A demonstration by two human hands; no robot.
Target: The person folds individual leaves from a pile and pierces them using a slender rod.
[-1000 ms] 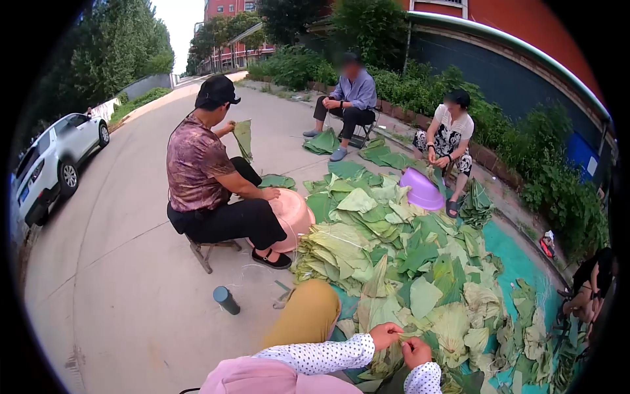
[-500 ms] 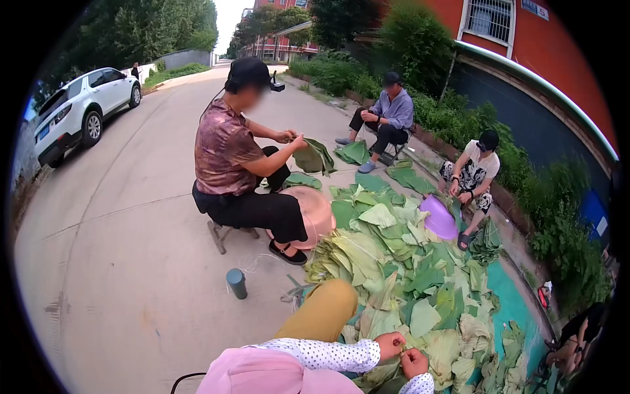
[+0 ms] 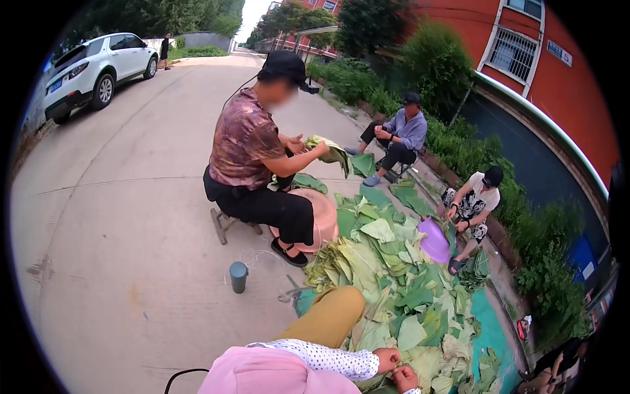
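My left hand (image 3: 387,359), in a white sleeve with dark dots, is closed in a pinch at the bottom of the view. Just below it, my right hand (image 3: 405,379) is closed too, its fingertips close to those of the left. Between them they pinch the edge or stem of a large green leaf (image 3: 379,383), whose lower part drops out of frame. Exactly what lies between the fingertips is too small to make out. Around my hands spreads a pile of big, flat green leaves (image 3: 412,333), some yellowish, beside my bent knee (image 3: 335,312).
A co-worker (image 3: 252,151) on a stool holds a leaf bundle (image 3: 331,152) by a pink basin (image 3: 318,213). Two more people sit behind the pile, one near a purple basin (image 3: 434,241). A dark green flask (image 3: 239,277) stands on the concrete. A white car (image 3: 102,69) is parked left.
The view has shifted, moving the scene slightly. My hands stay close together, fingers closed. The nearest co-worker's leaf bundle is now raised and turned, with one hand spread beside it.
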